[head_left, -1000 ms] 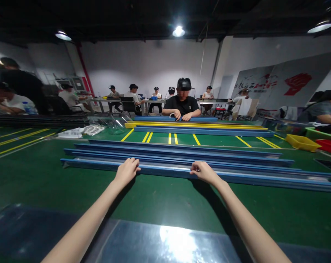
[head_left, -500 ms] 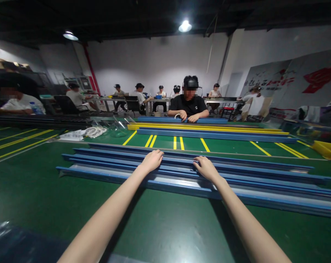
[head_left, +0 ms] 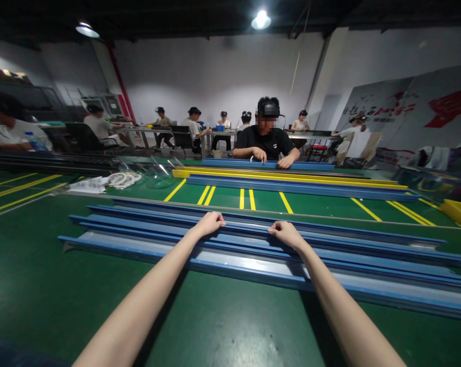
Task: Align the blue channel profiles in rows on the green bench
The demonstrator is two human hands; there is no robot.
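Several long blue channel rails (head_left: 138, 248) lie side by side across the green table (head_left: 230, 311) in front of me. My left hand (head_left: 211, 223) is closed in a pinch at the upper edge of a blue rail (head_left: 246, 225) toward the back of this group. To its right, my right hand (head_left: 287, 233) pinches the same rail, thumb and fingers together. Both forearms reach over the nearest rail, whose broad inner face is pale and shiny. The fingertips' exact contact with the rail is partly hidden.
Beyond a seam stand a yellow rail (head_left: 291, 176) and more blue rails (head_left: 302, 187), with a co-worker in black (head_left: 266, 140) behind them. A white coil (head_left: 123, 179) and clear plastic lie left. A yellow bin (head_left: 459, 213) sits right.
My fingers have curled from lying over the rail into a pinch. The near rails appear slightly closer to me, and the view has shifted a little. The co-worker's hands have moved apart.
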